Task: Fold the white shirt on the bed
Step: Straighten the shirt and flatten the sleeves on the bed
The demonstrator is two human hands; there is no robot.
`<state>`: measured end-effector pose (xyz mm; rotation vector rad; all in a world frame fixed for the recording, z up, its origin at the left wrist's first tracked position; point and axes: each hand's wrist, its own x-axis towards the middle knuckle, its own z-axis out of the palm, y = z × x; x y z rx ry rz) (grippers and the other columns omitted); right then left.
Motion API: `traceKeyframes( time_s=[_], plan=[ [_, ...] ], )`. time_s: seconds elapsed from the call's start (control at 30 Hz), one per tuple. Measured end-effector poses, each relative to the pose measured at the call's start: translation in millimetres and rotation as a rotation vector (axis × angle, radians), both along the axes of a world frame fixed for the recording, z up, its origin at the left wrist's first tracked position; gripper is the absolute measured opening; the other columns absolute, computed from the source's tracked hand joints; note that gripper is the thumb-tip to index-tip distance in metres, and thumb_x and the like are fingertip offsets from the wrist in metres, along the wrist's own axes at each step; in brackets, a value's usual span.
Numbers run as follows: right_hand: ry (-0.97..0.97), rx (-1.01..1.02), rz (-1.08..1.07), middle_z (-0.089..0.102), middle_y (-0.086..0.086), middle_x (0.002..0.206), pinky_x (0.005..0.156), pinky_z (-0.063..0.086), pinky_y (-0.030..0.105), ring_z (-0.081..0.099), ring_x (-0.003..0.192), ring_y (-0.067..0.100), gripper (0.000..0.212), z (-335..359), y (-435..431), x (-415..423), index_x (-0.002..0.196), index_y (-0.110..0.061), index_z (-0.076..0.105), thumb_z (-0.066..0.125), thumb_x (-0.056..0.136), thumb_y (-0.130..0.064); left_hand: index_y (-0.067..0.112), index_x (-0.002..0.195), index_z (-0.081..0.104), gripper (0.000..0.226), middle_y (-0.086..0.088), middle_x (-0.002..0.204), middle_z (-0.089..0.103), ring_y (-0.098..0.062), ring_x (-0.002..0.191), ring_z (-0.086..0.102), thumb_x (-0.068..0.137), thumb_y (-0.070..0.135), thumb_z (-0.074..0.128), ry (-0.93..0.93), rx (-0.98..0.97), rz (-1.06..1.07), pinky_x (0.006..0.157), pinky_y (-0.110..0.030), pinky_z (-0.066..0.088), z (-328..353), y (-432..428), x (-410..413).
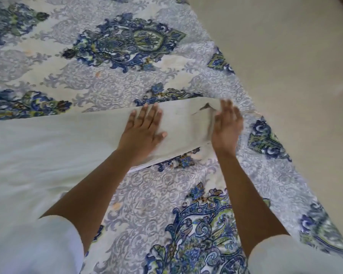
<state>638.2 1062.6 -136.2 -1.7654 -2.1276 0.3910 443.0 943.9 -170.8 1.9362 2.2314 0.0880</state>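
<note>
Now L hand [145, 125] presses flat on white shirt [67, 139]; R hand [227, 125], fingers straight, touches its right end on bed [147, 194].

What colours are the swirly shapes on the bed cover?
Blue and green, with grey swirls on cream, on the bed cover; the head view, the only one, shows it.

I see the left hand [145, 126] flat on the white cloth shirt [67, 139]. The blurred right hand [227, 125], fingers straight, touches its narrow end.
</note>
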Motion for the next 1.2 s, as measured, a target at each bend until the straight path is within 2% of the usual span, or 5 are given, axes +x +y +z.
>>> traceKeyframes(
  time_s=[0.27,0.4,0.57,0.77,1.2],
  plan=[
    [0.485,-0.671,-0.417,0.056,0.008,0.09,0.053,0.041,0.026,0.05,0.062,0.015,0.027,19.9,63.4,36.2,0.088,-0.012,0.056,0.069,0.082,-0.036,0.019,0.149,-0.009,0.077,0.0,0.158,-0.012,-0.02,0.145,-0.014,0.083,0.06,-0.007,-0.032,0.026,-0.064,0.115,-0.044,-0.009,1.0,38.6,20.6],
    [0.356,-0.596,-0.395,0.061,0.012,0.119,0.075,0.047,0.026,0.061,0.102,0.027,0.037,18.3,80.5,34.5,0.119,-0.01,0.058,0.066,0.085,-0.023,0.02,0.148,-0.009,0.076,0.002,0.158,-0.01,-0.018,0.145,-0.013,0.084,0.061,-0.004,-0.015,0.034,-0.08,0.114,-0.043,-0.012,-0.8,42.0,24.0],
    [0.311,-0.441,-0.491,0.065,0.005,0.098,0.09,0.05,0.046,0.061,0.101,0.029,0.017,2.8,80.0,38.5,0.071,-0.026,0.06,0.066,0.084,-0.017,0.02,0.149,-0.006,0.074,0.002,0.159,-0.004,-0.019,0.146,-0.009,0.087,0.061,0.0,0.01,0.04,-0.076,0.116,-0.045,-0.006,-3.8,41.6,23.7],
    [-0.158,-0.052,0.268,0.013,0.003,0.157,0.119,0.007,0.045,0.01,0.146,0.02,0.054,-4.1,6.8,-15.7,0.149,-0.016,0.014,0.027,0.1,-0.034,0.015,0.15,-0.001,0.078,-0.002,0.159,0.0,-0.019,0.146,-0.004,0.086,0.06,0.002,0.001,0.034,-0.044,0.117,-0.044,-0.003,-1.7,39.1,26.6],
    [-0.464,-0.13,0.464,-0.015,-0.003,0.157,0.112,-0.011,0.048,-0.014,0.145,0.018,0.061,-22.3,-63.5,-29.4,0.147,-0.024,-0.013,-0.009,0.091,-0.047,0.009,0.149,0.007,0.078,-0.006,0.158,0.003,-0.022,0.146,0.005,0.084,0.05,-0.004,0.015,-0.099,0.117,0.117,-0.04,0.001,14.7,-81.5,-13.7]
  ],
)
